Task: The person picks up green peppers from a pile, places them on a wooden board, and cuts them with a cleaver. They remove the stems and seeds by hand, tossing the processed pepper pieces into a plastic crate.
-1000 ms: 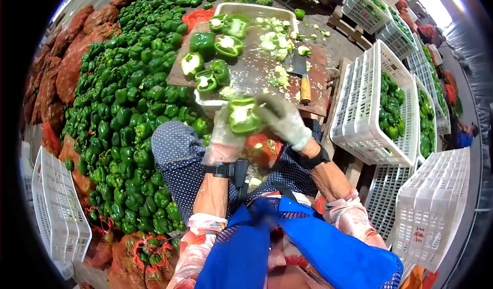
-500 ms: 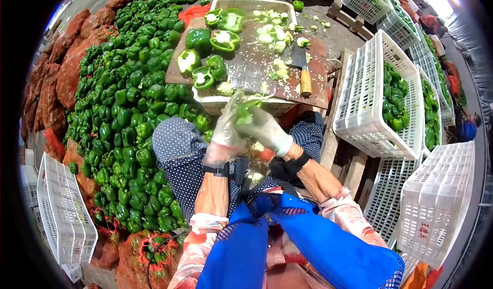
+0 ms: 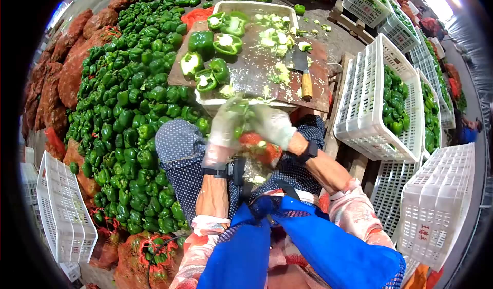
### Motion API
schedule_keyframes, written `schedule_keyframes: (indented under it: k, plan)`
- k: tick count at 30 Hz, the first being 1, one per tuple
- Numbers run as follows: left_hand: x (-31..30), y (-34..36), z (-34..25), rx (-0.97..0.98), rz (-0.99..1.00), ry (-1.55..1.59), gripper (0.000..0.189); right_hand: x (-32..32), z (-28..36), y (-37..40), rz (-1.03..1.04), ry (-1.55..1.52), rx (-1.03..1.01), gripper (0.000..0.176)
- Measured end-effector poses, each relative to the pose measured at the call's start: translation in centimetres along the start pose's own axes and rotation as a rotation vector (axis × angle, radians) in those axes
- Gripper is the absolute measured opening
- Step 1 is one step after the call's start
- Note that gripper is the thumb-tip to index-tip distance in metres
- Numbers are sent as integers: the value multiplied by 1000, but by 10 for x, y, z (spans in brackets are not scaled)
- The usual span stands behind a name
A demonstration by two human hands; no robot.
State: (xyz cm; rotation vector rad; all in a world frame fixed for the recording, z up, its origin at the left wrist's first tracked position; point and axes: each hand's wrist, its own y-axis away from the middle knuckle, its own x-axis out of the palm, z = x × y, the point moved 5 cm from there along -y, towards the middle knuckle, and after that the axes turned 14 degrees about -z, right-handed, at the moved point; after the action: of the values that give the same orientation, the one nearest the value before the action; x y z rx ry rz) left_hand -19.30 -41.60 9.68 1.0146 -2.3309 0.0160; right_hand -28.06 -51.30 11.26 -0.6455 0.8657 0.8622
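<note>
Both hands wear pale, thin gloves and meet just in front of the cutting board (image 3: 246, 81). My left hand (image 3: 227, 123) is closed around one side of a green bell pepper (image 3: 245, 117), which is mostly hidden and smeared by motion. My right hand (image 3: 275, 124) curls over the pepper's other side, its fingertips blurred. Cut bell pepper halves (image 3: 228, 44) lie on the board's left part, some showing pale cores. Farther right, a cleaver with a wooden handle (image 3: 307, 86) rests near a heap of pale cores and seeds (image 3: 277, 40).
Whole green peppers (image 3: 128, 99) form a big pile on the left, beside red mesh sacks (image 3: 77, 78). White crates (image 3: 359, 99) of peppers stand on wooden pallets at right. Another white crate (image 3: 67, 212) is at lower left. A person in blue (image 3: 468, 132) is at far right.
My right hand has shifted slightly right and rotated, its wrist turning, and more of the red and pale material below it shows. My left hand stays on the pepper. The view has shifted slightly.
</note>
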Motion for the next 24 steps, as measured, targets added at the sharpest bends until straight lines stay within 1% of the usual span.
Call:
schedule_keyframes:
  k: [1, 2, 3, 4, 5, 7, 8, 10, 11, 12, 13, 14, 15, 16, 17, 19, 20, 21, 22, 23, 24]
  plan:
    - [0, -2, -4, -116, -44, 169, 48, -7, -11, -3, 38, -6, 101, 25]
    - [-3, -6, -9, -113, -54, 232, 46, -28, -9, -13, -8, 104, 66, 27]
    - [4, 5, -19, -62, -61, 424, 48, -35, -30, -20, -236, 158, -106, 33]
    - [9, 14, -22, -82, -58, 497, 48, -52, -38, -38, -148, 216, -10, 38]
    - [13, 15, -26, -93, -41, 570, 48, -73, -33, -33, -610, 278, -305, 42]
    - [4, 4, -18, -74, -108, 524, 51, -85, -15, -32, -328, 48, -55, 43]
    - [-3, 3, -6, -82, -145, 498, 53, -79, 6, -26, -298, -191, -222, 42]
    - [-7, 0, 1, 35, -112, 226, 49, -46, 38, -9, 63, 12, -250, 39]
    - [-1, 5, 2, -208, -93, 458, 47, -26, 46, -2, 19, 121, -377, 35]
    - [8, 11, -3, -66, -230, 411, 47, -13, 42, -3, 14, 145, -295, 33]
    - [0, -4, 8, -145, -32, 476, 50, -8, 37, -5, 7, 168, -216, 31]
    - [-8, -6, 26, -138, 14, 463, 54, -14, 26, -8, -59, 11, -183, 29]
    - [2, 5, 13, -128, 52, 448, 58, -12, 11, -12, -16, -175, -61, 31]
    - [11, 16, 0, -73, 208, 311, 61, -26, 1, -6, -33, -519, 103, 33]
    - [19, 20, -1, -222, 168, 465, 63, -43, -12, 0, -48, -856, 266, 35]
    - [-4, 6, 25, -219, 152, 465, 66, -82, -60, 11, -289, -893, 405, 39]
    - [-10, 4, 29, -211, 16, 357, 67, -120, -43, 20, -357, -1290, 366, 39]
    - [-18, 2, 37, -234, -35, 410, 61, -136, -86, 34, -516, -1452, 389, 39]
    - [-17, 3, 37, -219, -3, 434, 57, -167, -106, 54, -772, -1511, 402, 38]
    - [-16, 4, 37, -207, 30, 455, 53, -189, -172, 75, -825, -1663, 241, 36]
    - [-19, 3, 42, -230, 13, 459, 51, -218, -157, 86, -383, -2093, 33, 33]
